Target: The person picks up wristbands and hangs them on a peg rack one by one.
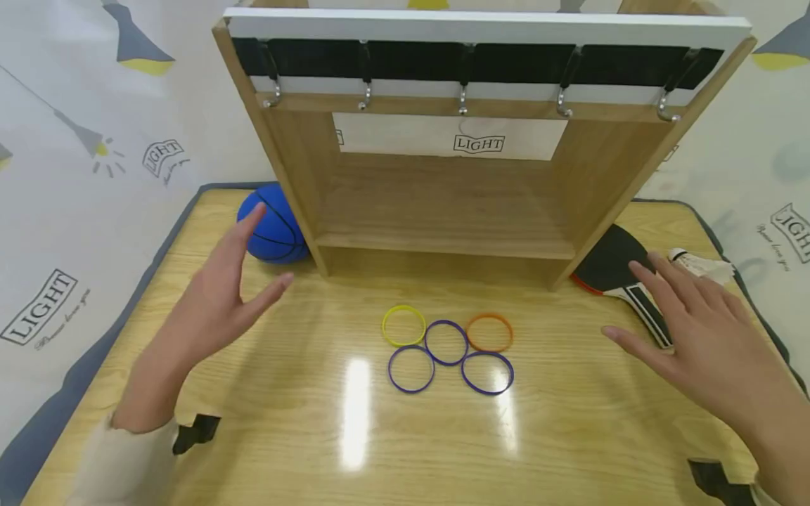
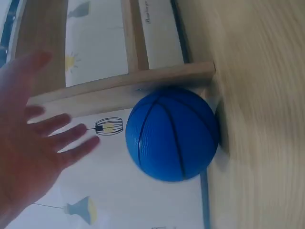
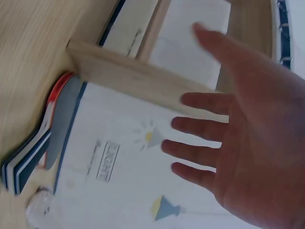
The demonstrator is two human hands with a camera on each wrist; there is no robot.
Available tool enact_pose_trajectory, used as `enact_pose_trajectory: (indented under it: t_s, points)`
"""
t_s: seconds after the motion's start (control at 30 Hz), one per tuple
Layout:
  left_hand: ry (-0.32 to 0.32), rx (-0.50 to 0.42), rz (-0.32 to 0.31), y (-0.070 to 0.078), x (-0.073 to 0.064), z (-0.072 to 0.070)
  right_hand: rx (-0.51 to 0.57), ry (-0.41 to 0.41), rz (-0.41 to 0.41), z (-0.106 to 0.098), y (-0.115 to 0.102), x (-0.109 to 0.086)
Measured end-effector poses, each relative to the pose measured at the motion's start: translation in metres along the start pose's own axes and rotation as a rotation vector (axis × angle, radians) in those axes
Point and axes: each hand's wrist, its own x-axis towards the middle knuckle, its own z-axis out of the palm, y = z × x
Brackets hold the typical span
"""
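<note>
My left hand [image 1: 218, 295] hovers at the left of the table, thumb and fingers spread, holding nothing. Just beyond it a blue ball with black seams [image 1: 272, 228] sits against the wooden shelf's left side; the left wrist view shows the ball [image 2: 174, 136] apart from the fingers. On the right, my right hand [image 1: 715, 337] is spread over the table with nothing in it. Near its fingertips lie a black table tennis paddle [image 1: 610, 260] and a white shuttlecock [image 1: 702, 266]. Between the hands lie several rings: one yellow [image 1: 384, 327], one orange [image 1: 511, 330] and others dark blue [image 1: 467, 344].
A wooden shelf unit [image 1: 443, 200] stands at the back middle of the table [image 1: 278, 436]. Along its top front runs a black and white rail [image 1: 414, 62] with several metal hooks. Patterned cloth [image 1: 82, 204] hangs behind and around the table's edge.
</note>
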Motion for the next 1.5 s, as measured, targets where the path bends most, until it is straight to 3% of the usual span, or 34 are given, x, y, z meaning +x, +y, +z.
enact_pose_trajectory:
  t_s: [0.17,0.23,0.33,0.47,0.73,0.87,1.3,1.5]
  points:
    - [0.327,-0.33,-0.015,0.006,0.032,0.013,0.042,-0.063,-0.088,-0.001,-0.027,0.014]
    - [0.399,-0.422,-0.042,0.012,0.044,0.017,0.078,-0.145,-0.098,0.0,-0.039,0.021]
    - [0.458,-0.517,-0.096,0.019,0.056,0.02,0.13,-0.287,-0.097,0.003,-0.055,0.03]
    - [0.489,-0.547,-0.146,0.021,0.062,0.023,0.188,-0.414,-0.06,0.008,-0.073,0.041]
    - [0.494,-0.605,-0.227,0.019,0.061,0.028,0.269,-0.492,0.023,0.017,-0.087,0.056]
    - [0.489,-0.605,-0.224,0.022,0.064,0.029,0.31,-0.503,0.016,0.024,-0.086,0.061]
    - [0.497,-0.585,-0.256,0.031,0.068,0.027,0.35,-0.442,-0.12,0.063,-0.074,0.079]
    - [0.495,-0.575,-0.258,0.031,0.067,0.028,0.38,-0.487,-0.091,0.072,-0.07,0.082]
